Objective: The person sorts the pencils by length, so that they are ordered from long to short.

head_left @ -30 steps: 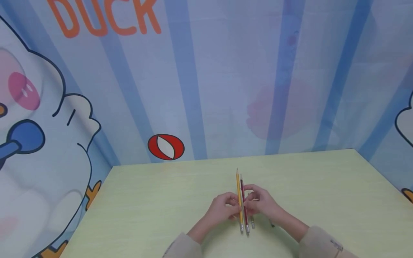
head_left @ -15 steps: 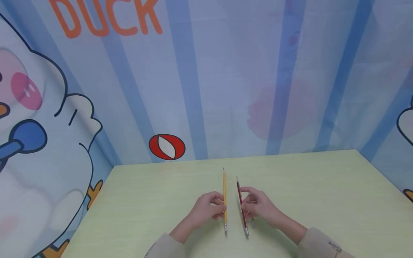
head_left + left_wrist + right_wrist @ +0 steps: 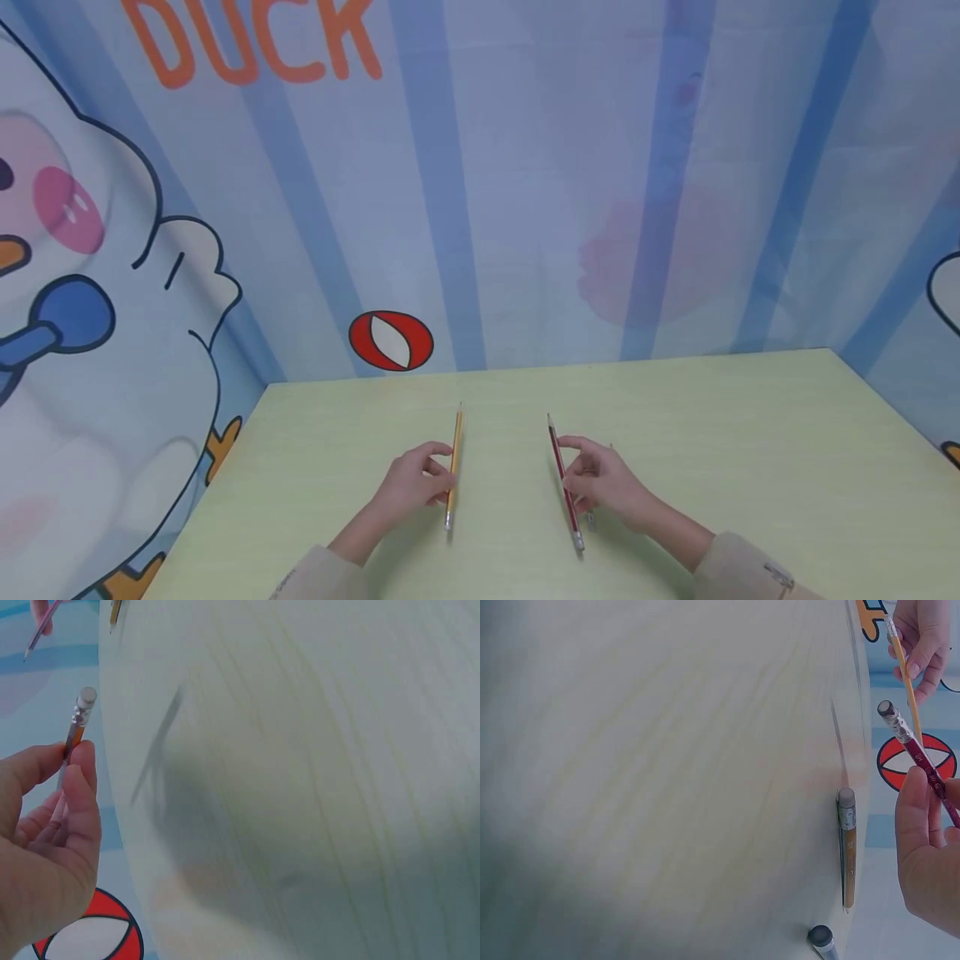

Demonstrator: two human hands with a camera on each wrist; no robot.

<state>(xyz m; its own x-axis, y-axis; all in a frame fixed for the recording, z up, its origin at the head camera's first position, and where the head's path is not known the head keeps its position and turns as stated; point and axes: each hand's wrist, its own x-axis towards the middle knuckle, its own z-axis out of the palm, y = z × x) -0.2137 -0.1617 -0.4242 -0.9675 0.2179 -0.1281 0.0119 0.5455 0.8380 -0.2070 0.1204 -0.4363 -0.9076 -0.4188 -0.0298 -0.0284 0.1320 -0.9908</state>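
Note:
My left hand (image 3: 408, 483) pinches a yellow pencil (image 3: 456, 450) between thumb and fingers, its sharpened tip pointing away from me. In the left wrist view the pencil's white eraser (image 3: 88, 696) sticks up past the fingertips. To the right, my right hand (image 3: 609, 485) holds a dark red pencil (image 3: 556, 450), tip also toward the back and leaning slightly left. Its dark eraser and silver ferrule (image 3: 900, 724) show in the right wrist view. Both pencils are held above the table, a hand's width or more apart.
A natural-wood pencil (image 3: 848, 862) lies on the pale table (image 3: 337, 517) beneath my right hand. Beside it, the dark-ended tip of another pencil (image 3: 823, 939) enters the right wrist view. A blue striped cartoon backdrop (image 3: 517, 208) stands behind the table's back edge.
The two pencils were side by side, with the hands close together. My left hand has moved left with the yellow pencil, while the right hand has stayed nearly in place with the dark red one.

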